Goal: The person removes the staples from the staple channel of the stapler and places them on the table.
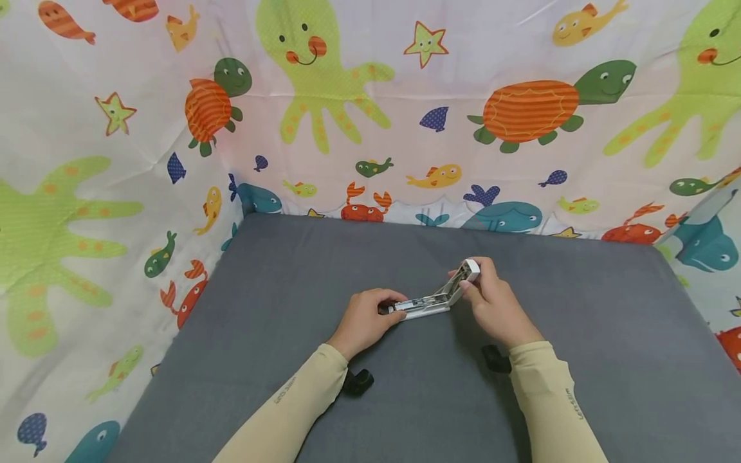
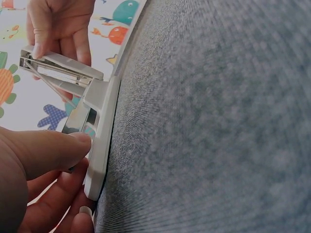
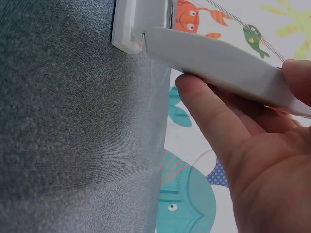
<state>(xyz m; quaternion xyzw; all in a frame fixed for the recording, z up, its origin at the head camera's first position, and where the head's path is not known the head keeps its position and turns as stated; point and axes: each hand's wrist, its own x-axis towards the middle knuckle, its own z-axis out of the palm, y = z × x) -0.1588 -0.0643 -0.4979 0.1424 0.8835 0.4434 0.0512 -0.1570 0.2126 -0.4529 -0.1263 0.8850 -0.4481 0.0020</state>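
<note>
A light-grey stapler [image 1: 427, 313] lies on the grey surface in the head view, its top arm swung up to the right at the hinge. My left hand [image 1: 366, 318] grips the front end of its base, thumb on top and fingers at the side, as the left wrist view shows at the base [image 2: 101, 136]. My right hand [image 1: 499, 308] holds the raised top arm [image 3: 218, 63] between thumb and fingers. The inside of the arm faces left, and a thin metal rod [image 2: 54, 88] runs from it toward the magazine. A coil spring [image 3: 248, 26] shows above the arm in the right wrist view.
The grey cloth-covered surface [image 1: 278, 276] stretches around both hands. Behind it and at the sides hang white curtains [image 1: 370, 90] printed with sea animals. Dark wrist straps [image 1: 357, 382] stick out below the sleeves [image 1: 295, 399].
</note>
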